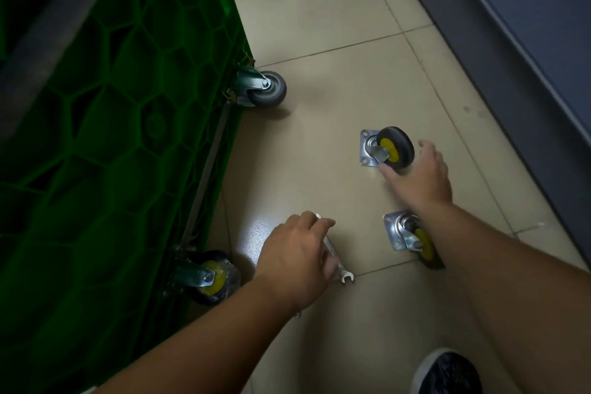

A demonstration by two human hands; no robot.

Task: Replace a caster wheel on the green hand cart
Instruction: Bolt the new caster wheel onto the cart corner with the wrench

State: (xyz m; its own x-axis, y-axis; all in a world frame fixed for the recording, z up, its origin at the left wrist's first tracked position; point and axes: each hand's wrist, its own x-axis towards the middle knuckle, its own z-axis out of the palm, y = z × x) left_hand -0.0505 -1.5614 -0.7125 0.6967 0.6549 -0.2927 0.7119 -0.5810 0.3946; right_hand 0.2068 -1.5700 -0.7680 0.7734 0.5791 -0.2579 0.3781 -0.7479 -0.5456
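**Item: far loose caster** [387,150]. Set on the tiled floor [319,9], to the right of the green hand cart [128,105], which is tipped so that its ribbed underside is shown. A black tyre, yellow hub, steel fork and square bolt plate are seen.

**Handling (judged).** Dense for its bulk and rigid throughout. The tyre is likely grippy and the plated steel slick. The swivel may let the plate swing once lifted, so hold is best taken across the fork or the plate edges rather than the tyre alone.

**Hands.** The right hand [419,176] is stretched to this caster with fingers spread apart. The thumb tip is at the tyre, and nothing is clasped. The left hand [297,253] is laid over a wrench [343,272] on the near floor with fingers bent round its shank.

**Surroundings.**
- A second loose caster [403,233] lies just near of the first, partly hidden beneath the right forearm.
- Two casters are seen mounted on the cart edge: a grey one [265,88] farther off and a yellow-hubbed one [208,277] nearer.
- A dark cabinet front [527,41] runs along the right.
- A shoe [447,374] is seen at the near edge.

**Obstruction.** Nothing is seen between the right hand and the far caster. The second caster could be knocked by the forearm.
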